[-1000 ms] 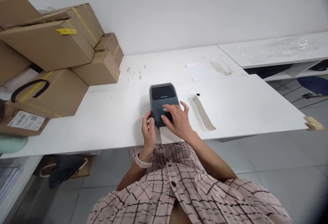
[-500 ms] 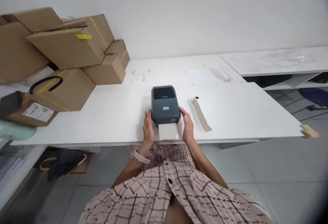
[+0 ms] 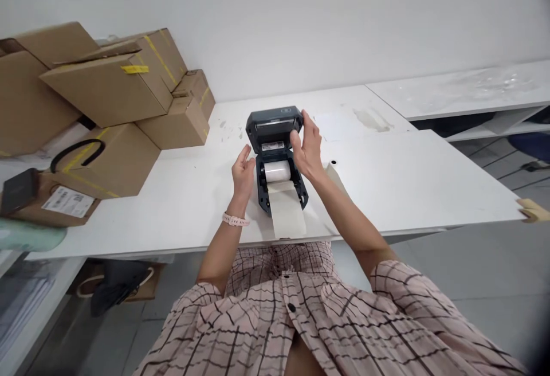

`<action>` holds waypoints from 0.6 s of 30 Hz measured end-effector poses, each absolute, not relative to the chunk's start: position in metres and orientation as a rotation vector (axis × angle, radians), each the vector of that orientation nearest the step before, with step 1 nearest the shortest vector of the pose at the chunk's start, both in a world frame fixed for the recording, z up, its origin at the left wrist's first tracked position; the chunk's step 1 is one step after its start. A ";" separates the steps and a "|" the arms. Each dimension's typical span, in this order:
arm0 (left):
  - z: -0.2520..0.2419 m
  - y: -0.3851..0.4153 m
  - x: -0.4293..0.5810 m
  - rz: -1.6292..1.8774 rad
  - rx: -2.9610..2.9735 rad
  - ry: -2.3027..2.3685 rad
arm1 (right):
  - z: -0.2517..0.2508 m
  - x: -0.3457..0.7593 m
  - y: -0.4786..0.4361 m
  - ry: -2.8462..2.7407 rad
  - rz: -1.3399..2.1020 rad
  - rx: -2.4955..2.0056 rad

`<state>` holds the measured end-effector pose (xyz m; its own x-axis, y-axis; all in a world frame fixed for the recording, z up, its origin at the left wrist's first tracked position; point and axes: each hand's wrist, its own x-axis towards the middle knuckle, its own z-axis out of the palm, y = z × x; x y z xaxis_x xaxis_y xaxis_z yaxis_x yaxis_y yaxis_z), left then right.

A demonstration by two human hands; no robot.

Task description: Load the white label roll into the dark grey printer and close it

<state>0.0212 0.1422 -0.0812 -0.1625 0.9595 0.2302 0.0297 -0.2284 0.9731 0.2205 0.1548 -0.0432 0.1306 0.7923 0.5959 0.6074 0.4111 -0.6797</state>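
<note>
A dark blue-grey label printer (image 3: 263, 195) stands on the white table with its lid raised. Inside lies a roll of white labels (image 3: 277, 171), and a label strip (image 3: 287, 212) runs out over the front toward me. My right hand (image 3: 308, 147) grips the right edge of the printer lid (image 3: 275, 117), thumb on the inner side and fingers outside. At the printer's left side is my left hand (image 3: 243, 172), fingers apart and holding nothing; whether it touches the casing I cannot tell. A curled paper strip (image 3: 334, 172) lies to the right, partly behind my right forearm.
Cardboard boxes (image 3: 112, 86) are piled on the left of the table (image 3: 206, 192), with a green roll (image 3: 32, 234) near its front edge. A wooden piece (image 3: 533, 210) sits at the right corner. Clear plastic (image 3: 490, 86) lies on the far right surface.
The printer lid has swung up and back, exposing the label roll. My right hand rose with the lid's edge. My left hand moved up a little along the printer's left side.
</note>
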 end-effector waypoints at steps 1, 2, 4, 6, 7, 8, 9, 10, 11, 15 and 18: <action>-0.088 0.144 0.021 1.441 1.238 1.275 | -0.038 0.219 0.170 -1.592 0.149 -1.325; -0.095 0.142 0.020 1.388 1.171 1.333 | -0.034 0.217 0.184 -1.624 0.107 -1.366; -0.109 0.133 0.020 1.326 1.095 1.399 | -0.030 0.217 0.208 -1.672 0.063 -1.421; -0.118 0.124 0.022 1.276 1.106 1.442 | -0.028 0.219 0.228 -1.688 0.057 -1.429; -0.120 0.121 0.023 1.250 1.140 1.461 | -0.028 0.221 0.235 -1.686 0.062 -1.420; -0.121 0.121 0.024 1.219 1.186 1.483 | -0.026 0.223 0.239 -1.682 0.062 -1.408; -0.119 0.121 0.025 1.181 1.238 1.509 | -0.025 0.224 0.240 -1.679 0.048 -1.393; -0.117 0.123 0.025 1.137 1.293 1.542 | -0.022 0.226 0.239 -1.681 0.016 -1.373; -0.115 0.125 0.025 1.087 1.345 1.586 | -0.019 0.227 0.234 -1.692 -0.026 -1.346; -0.107 0.132 0.025 0.885 1.457 1.792 | -0.013 0.230 0.200 -2.046 -0.011 -1.191; -0.106 0.134 0.025 0.823 1.471 1.808 | -0.022 0.226 0.185 -2.580 0.289 -1.152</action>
